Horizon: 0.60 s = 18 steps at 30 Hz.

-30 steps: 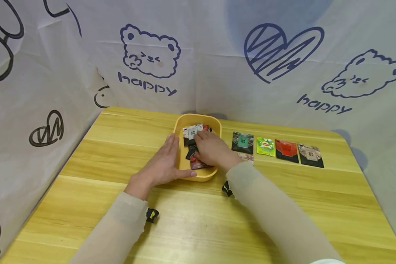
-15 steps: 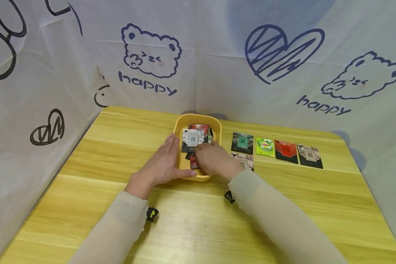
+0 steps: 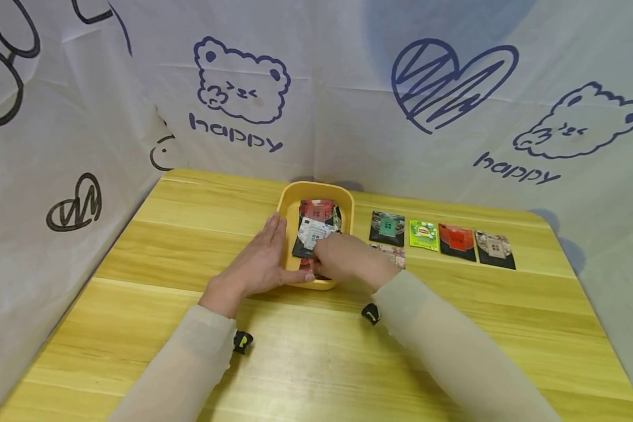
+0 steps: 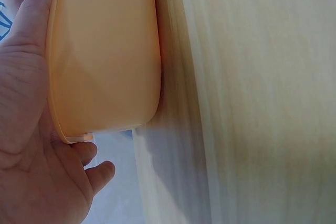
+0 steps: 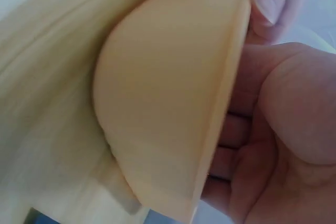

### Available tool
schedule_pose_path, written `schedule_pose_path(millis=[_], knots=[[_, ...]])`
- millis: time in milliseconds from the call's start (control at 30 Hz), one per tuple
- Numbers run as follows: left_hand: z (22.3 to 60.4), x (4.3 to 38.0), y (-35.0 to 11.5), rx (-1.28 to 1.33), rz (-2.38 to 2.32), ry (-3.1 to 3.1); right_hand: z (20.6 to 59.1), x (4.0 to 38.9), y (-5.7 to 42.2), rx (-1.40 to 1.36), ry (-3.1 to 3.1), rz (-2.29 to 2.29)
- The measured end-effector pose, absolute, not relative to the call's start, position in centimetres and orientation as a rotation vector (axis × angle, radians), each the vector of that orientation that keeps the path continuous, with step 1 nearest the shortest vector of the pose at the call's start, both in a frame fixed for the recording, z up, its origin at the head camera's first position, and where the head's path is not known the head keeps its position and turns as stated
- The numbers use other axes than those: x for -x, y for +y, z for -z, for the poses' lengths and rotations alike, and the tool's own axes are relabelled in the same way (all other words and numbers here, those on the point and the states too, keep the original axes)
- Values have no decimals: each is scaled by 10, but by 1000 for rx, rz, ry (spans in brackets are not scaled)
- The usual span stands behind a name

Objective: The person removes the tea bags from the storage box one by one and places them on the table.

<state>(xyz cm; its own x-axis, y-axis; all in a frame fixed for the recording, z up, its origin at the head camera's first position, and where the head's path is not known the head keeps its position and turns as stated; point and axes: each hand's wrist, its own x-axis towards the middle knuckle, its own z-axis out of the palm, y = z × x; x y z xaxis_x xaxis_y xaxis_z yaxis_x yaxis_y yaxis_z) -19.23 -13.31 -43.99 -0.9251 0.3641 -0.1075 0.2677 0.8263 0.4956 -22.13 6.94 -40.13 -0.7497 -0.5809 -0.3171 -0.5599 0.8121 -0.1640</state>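
Observation:
A yellow plastic basket [image 3: 317, 285] stands on the table, holding several tea bag packets. The white-and-black packet [image 3: 313, 237] lies over a red packet [image 3: 316, 209]. With its fingers straight along the left side and its thumb across the near rim, my left hand [image 3: 257, 258] rests against the basket. My right hand [image 3: 343, 256] reaches over the basket's right rim, fingers down among the packets. In the right wrist view its fingers [image 5: 234, 129] go behind the basket wall, the tips hidden; I cannot tell whether they pinch a packet.
Right of the basket, a row of flat packets lies on the table: a dark green one [image 3: 387, 228], a bright green one [image 3: 424, 234], a red one [image 3: 457, 241] and a beige-and-black one [image 3: 496, 249]. Below the dark green one, a floral packet [image 3: 390, 254] is partly covered by the right wrist.
My right hand has moved slightly toward the near end inside the basket. The white-and-black packet has shifted nearer, uncovering more of the red packet behind it. The left hand has stayed in place.

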Motion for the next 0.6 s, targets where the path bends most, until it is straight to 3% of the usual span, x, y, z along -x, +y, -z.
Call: schedule_pose_path(millis=[200,600], knots=[[441,192,-133,-508,-705,2828,401,233,64,834,2789,60],[442,193,-134,-521,-710,2832,434,244,52,735,2847,51]])
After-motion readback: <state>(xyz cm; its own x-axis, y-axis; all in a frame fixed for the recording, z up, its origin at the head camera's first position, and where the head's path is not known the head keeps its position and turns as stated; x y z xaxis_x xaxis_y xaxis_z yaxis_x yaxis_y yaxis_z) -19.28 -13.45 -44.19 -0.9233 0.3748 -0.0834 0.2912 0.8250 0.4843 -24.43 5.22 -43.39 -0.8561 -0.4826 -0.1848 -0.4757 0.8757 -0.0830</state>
